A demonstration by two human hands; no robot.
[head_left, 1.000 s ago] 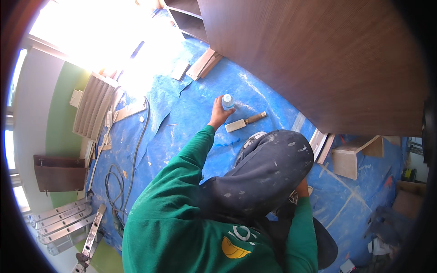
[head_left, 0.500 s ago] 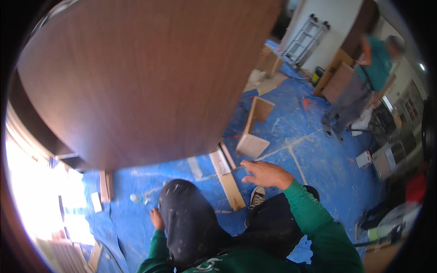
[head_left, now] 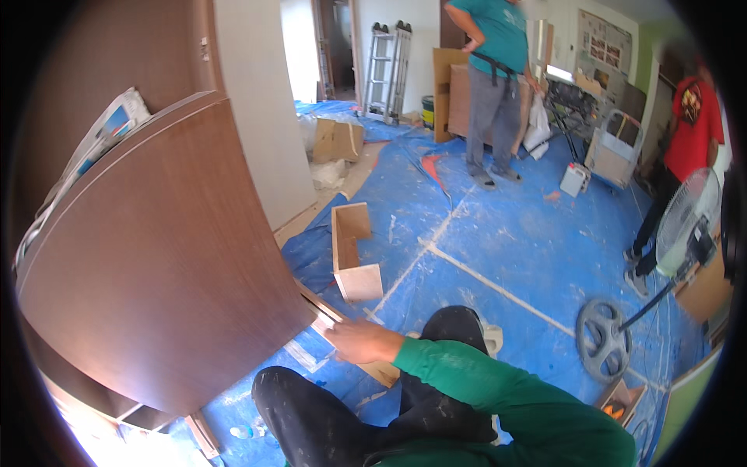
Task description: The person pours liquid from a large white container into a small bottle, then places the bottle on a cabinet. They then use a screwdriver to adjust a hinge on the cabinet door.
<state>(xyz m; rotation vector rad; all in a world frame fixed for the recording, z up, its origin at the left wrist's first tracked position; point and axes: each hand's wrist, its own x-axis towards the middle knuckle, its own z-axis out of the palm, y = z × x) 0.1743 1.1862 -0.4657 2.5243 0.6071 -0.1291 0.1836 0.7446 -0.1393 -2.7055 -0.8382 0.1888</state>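
Note:
My right hand (head_left: pixel 364 341) reaches left, low over the light wooden board (head_left: pixel 382 373) on the floor. Its fingers look apart and bent downward at a pale strip on the board; I make out nothing held in them. Just beyond the fingertips a narrow wood strip (head_left: pixel 317 300) runs toward the large brown wood-grain panel (head_left: pixel 167 265), which fills the left side. My left hand is out of sight. Past my right hand stands a small open-sided wooden box frame (head_left: pixel 359 282).
Blue sheeting (head_left: pixel 513 249) covers the floor. On the right are a pedestal fan (head_left: pixel 603 340) and a person in red (head_left: pixel 694 117). A person in teal (head_left: pixel 494 39) stands farther back, near a folded ladder (head_left: pixel 387 74) and a hand truck (head_left: pixel 613 152). A clear bottle (head_left: pixel 247 430) lies near my left knee.
My view has swung to the right, bringing in the fan and the person in red. My right hand has lowered toward the board and strip. My left hand has gone out of view.

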